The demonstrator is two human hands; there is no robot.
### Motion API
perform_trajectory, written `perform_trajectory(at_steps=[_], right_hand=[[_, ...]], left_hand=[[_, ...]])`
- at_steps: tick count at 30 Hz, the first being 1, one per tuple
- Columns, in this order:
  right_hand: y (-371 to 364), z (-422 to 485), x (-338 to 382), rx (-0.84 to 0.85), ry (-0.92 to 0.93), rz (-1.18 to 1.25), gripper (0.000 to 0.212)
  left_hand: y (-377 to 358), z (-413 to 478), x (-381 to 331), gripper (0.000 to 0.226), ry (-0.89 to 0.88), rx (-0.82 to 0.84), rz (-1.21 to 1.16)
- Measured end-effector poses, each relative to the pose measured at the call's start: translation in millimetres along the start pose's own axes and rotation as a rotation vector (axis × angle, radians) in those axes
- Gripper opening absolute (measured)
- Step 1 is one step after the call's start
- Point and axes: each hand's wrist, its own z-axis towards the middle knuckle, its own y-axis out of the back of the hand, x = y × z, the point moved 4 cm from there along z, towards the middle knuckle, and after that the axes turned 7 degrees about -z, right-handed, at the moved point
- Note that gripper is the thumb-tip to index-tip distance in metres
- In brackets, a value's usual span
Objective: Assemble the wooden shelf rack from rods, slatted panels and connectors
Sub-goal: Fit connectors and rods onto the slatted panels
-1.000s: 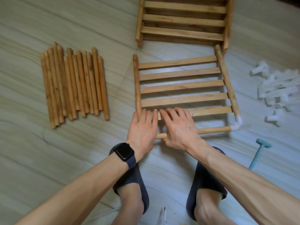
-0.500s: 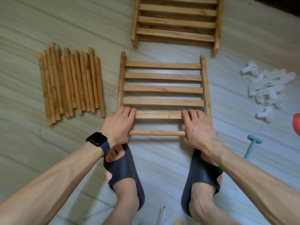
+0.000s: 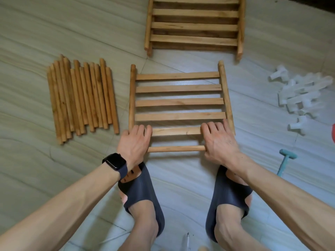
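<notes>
On the pale tiled floor [image 3: 32, 160], far to the left, a loose pile of wooden rods [image 3: 81, 98] lies side by side, well apart from the work. Next comes the left hand [image 3: 134, 142], with a dark watch [image 3: 116, 163] on its wrist. Its fingers [image 3: 139, 128] are nearly straight and close together, laid flat over the near left corner of the slatted panel [image 3: 179, 102], and its palm covers the left end of a single rod [image 3: 175, 149]. Whether the thumb hooks beneath cannot be told. The panel lies flat in the middle of the floor, five slats between two round side rails, and the single rod runs crosswise just beside its nearest slat. Beyond it, at the top of the view, further slatted panels [image 3: 194, 26] lie stacked. Two dark slippers [image 3: 143, 194] stand below the panel. The right hand [image 3: 220, 142] mirrors the left, fingers extended and pressed on the near right corner, its palm hiding the rod's right end. Farther right sits a heap of white connectors [image 3: 301, 95], with a teal tool [image 3: 285, 161] nearer the person and a red object [image 3: 333, 133] cut off by the edge.
</notes>
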Motion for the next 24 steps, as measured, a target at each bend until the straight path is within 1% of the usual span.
perform_trajectory(at_steps=[2, 7, 10, 13, 15, 17, 18, 19, 20, 21, 22, 23, 24], right_hand=[[1.5, 1.2, 0.3, 0.037, 0.020, 0.002, 0.051], [5.2, 1.6, 3.1, 0.045, 0.035, 0.015, 0.049], [0.7, -4.1, 7.6, 0.041, 0.021, 0.036, 0.050], [-1.6, -6.8, 15.0, 0.035, -0.001, 0.068, 0.049], [1.8, -8.0, 20.9, 0.031, -0.026, 0.107, 0.048], [8.6, -12.5, 25.7, 0.037, -0.066, 0.167, 0.050], [12.7, -16.6, 28.1, 0.044, -0.092, 0.203, 0.052], [17.6, -20.9, 31.2, 0.059, -0.118, 0.245, 0.056], [24.1, -25.0, 35.2, 0.076, -0.145, 0.293, 0.061], [31.8, -28.6, 40.6, 0.088, -0.176, 0.345, 0.065], [41.6, -31.0, 46.9, 0.085, -0.205, 0.399, 0.068], [50.9, -32.2, 53.9, 0.075, -0.229, 0.458, 0.070], [60.2, -32.7, 61.4, 0.057, -0.247, 0.518, 0.071]], left_hand=[[-4.0, -0.1, 1.8, 0.069, -0.009, 0.011, -0.031], [-0.6, 3.1, 12.0, 0.056, -0.049, -0.033, -0.079], [-1.2, 3.4, 11.8, 0.055, -0.058, -0.031, -0.075], [-0.5, 2.2, 16.5, 0.055, -0.081, -0.069, -0.059], [7.1, -1.1, 23.5, 0.061, -0.129, -0.149, -0.041], [23.2, -7.5, 35.8, 0.079, -0.147, -0.288, -0.080], [35.3, -13.0, 42.6, 0.089, -0.107, -0.351, -0.127], [47.8, -19.8, 51.2, 0.094, -0.023, -0.423, -0.212], [60.9, -28.8, 60.1, 0.095, 0.101, -0.509, -0.346], [68.2, -38.4, 68.1, 0.094, 0.251, -0.575, -0.564], [72.4, -47.2, 70.8, 0.093, 0.407, -0.580, -0.860], [74.8, -53.3, 65.2, 0.087, 0.512, -0.533, -1.172], [76.4, -56.5, 52.5, 0.074, 0.546, -0.444, -1.423]])
